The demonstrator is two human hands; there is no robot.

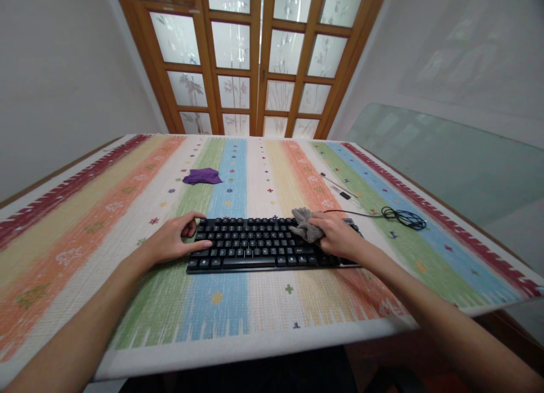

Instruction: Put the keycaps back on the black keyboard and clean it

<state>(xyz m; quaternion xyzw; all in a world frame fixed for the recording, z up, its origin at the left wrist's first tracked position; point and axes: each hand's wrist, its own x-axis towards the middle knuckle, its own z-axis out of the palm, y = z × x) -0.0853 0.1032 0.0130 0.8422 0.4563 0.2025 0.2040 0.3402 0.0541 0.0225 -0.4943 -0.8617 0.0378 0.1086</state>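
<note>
A black keyboard (250, 244) lies flat near the front of the table. My left hand (176, 238) grips its left end, thumb on top of the keys and fingers curled at the far left corner. In my right hand (335, 234) is a bunched grey cloth (305, 225), pressed on the keys right of the middle. My right hand and forearm hide much of the keyboard's right end. From the far right side of the keyboard runs a black cable (403, 218), coiled on the table.
A crumpled purple cloth (203, 176) lies farther back at left. Behind the keyboard at right are a thin brush-like stick (335, 183) and a small black piece (345, 195). A striped tablecloth (267, 302) covers the table. Wooden glass-paned doors (257, 70) stand beyond.
</note>
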